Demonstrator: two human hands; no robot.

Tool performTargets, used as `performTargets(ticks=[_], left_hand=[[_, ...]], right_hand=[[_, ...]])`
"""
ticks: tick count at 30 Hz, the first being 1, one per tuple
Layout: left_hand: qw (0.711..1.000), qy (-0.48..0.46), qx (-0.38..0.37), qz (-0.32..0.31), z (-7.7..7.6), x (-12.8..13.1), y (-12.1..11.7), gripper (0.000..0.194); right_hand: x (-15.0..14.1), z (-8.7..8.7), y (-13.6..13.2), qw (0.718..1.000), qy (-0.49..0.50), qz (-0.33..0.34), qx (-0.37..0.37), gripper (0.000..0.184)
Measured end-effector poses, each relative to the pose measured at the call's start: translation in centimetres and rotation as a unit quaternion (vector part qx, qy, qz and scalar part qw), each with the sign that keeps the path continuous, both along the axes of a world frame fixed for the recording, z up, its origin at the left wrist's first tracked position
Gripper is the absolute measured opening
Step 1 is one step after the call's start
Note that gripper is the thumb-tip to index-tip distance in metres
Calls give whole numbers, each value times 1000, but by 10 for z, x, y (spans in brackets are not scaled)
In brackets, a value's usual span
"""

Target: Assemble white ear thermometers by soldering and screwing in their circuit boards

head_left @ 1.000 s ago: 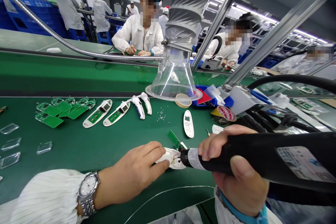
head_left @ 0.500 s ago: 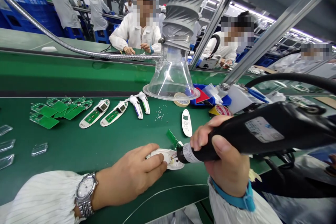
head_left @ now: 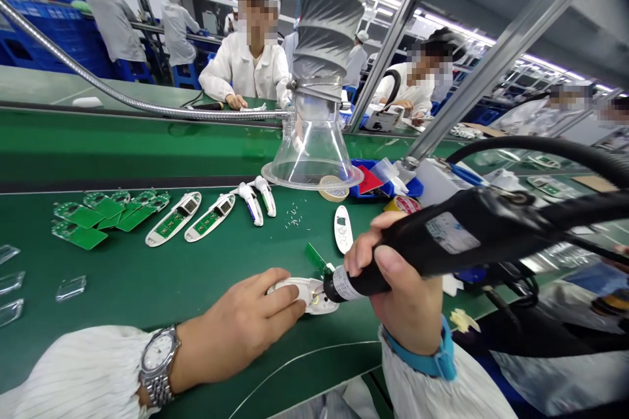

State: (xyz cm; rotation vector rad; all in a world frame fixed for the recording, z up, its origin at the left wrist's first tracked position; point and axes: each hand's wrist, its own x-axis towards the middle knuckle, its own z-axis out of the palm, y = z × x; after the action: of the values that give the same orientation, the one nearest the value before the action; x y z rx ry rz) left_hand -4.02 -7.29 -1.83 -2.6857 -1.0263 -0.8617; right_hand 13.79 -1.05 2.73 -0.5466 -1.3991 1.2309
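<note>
Near the worktop's [head_left: 147, 288] front edge, the left hand [head_left: 250, 314] holds a white shell [head_left: 308, 287]; the right hand [head_left: 405, 291] grips a black power tool [head_left: 417, 237] pointed at the shell.

Single head-worn view, facing forward and down, close over a green workbench [head_left: 147, 288]
</note>
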Motion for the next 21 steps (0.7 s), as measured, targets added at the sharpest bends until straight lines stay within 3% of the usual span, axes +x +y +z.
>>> performTargets(ticks=[6, 9, 11, 14, 16, 19, 21], left_hand=[[998, -20, -53, 15, -2, -2, -3, 22], [993, -37, -100, 47, -5, -3, -3, 21], [985, -50, -155, 65, -8, -4, -2, 22], [967, -63, -232, 79, -11, -7, 0, 25], [959, -64, -263, 89, -13, -8, 3, 28], [952, -61, -277, 113, -16, -5, 6, 31], [955, -53, -264, 125, -18, -1, 7, 29]], right_hand=[[29, 32, -16, 995, 57, -62, 48, 29], [64, 43, -15, 988, -74, -98, 94, 33], [87, 43, -8, 963, -218, -67, 140, 36], [110, 29, 7, 906, -335, -15, 259, 36], [119, 13, 17, 860, -374, -28, 345, 30], [129, -18, 27, 786, -490, -51, 375, 28], [136, -40, 35, 759, -529, -38, 376, 35]])
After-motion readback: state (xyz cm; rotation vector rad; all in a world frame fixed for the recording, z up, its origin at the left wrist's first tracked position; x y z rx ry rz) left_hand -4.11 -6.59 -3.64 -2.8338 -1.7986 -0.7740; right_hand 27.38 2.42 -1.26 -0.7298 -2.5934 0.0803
